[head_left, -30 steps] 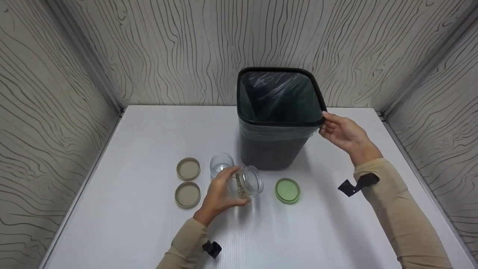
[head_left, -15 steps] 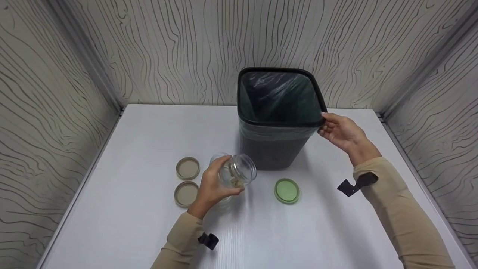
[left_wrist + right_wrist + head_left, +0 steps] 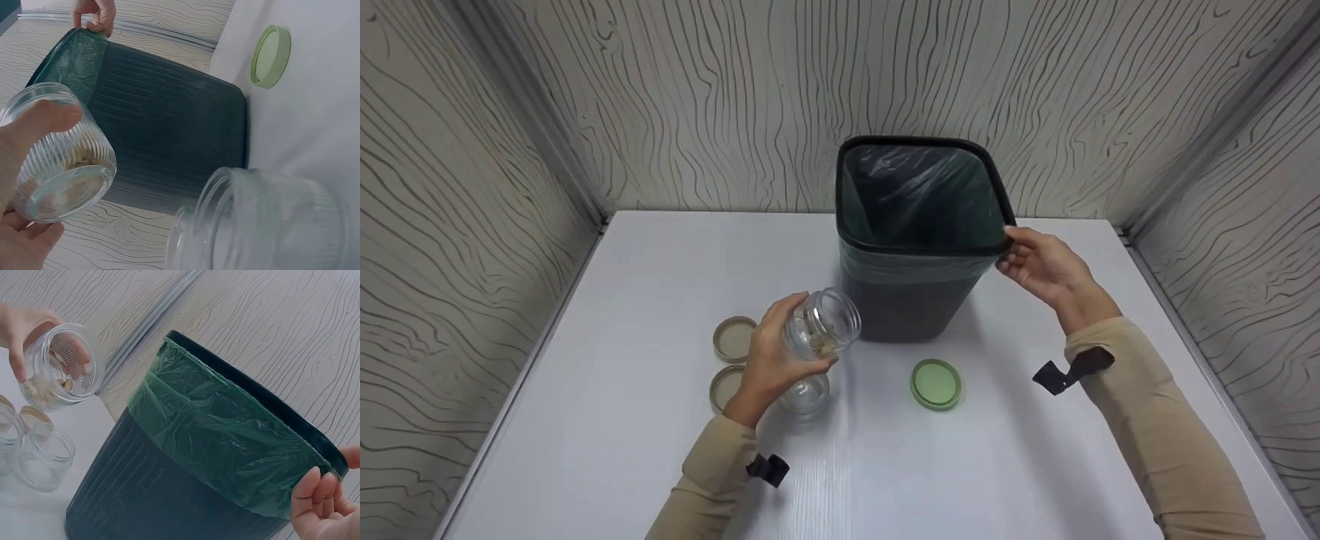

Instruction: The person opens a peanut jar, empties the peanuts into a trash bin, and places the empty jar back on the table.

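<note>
My left hand (image 3: 776, 356) grips a clear ribbed glass jar (image 3: 825, 322), tilted with its open mouth toward the right. Small light-brown pieces (image 3: 59, 385) lie inside the jar; their kind is unclear. At the bin's near right corner, my right hand (image 3: 1054, 274) pinches the rim, thumb above and fingers below. The dark trash bin (image 3: 904, 311) stands upright, lined with a thin green bag (image 3: 219, 433) folded over its edge. The held jar is beside the bin's front left side, lower than the rim in the head view.
Two open glass jars stand on the table under my left arm, one (image 3: 48, 458) beside the other (image 3: 7, 439). Two beige lids (image 3: 733, 337) lie left of them, partly hidden by the hand. A green lid (image 3: 936, 384) lies in front of the bin.
My left hand has lifted the jar up and to the left, over the standing jars. The right hand still pinches the bin's rim, and the bin has not moved.
</note>
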Tool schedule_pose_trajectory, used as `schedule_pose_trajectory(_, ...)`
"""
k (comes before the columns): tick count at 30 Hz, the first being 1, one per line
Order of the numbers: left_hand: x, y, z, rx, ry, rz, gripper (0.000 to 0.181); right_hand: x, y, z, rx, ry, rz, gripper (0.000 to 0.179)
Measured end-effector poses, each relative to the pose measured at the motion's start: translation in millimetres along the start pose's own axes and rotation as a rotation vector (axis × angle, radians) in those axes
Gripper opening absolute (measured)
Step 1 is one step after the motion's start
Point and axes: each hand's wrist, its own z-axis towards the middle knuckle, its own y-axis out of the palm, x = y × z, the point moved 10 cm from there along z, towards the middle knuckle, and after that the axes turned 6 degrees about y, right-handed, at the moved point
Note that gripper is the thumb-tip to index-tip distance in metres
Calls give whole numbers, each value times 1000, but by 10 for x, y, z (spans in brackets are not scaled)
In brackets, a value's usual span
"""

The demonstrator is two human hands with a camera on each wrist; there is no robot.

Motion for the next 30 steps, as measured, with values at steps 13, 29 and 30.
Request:
schedule_pose_trajectory(13,138,-247,250,90,50,6,86,2,-12,-18,3,9,13,8)
schedule_pose_trajectory(29,250,-409,403,155,77,28,85,27,4,28,-44,-15,35,17)
schedule_pose_trajectory(30,257,-412,412,155,79,31,85,24,-1,29,-42,-16,33,16)
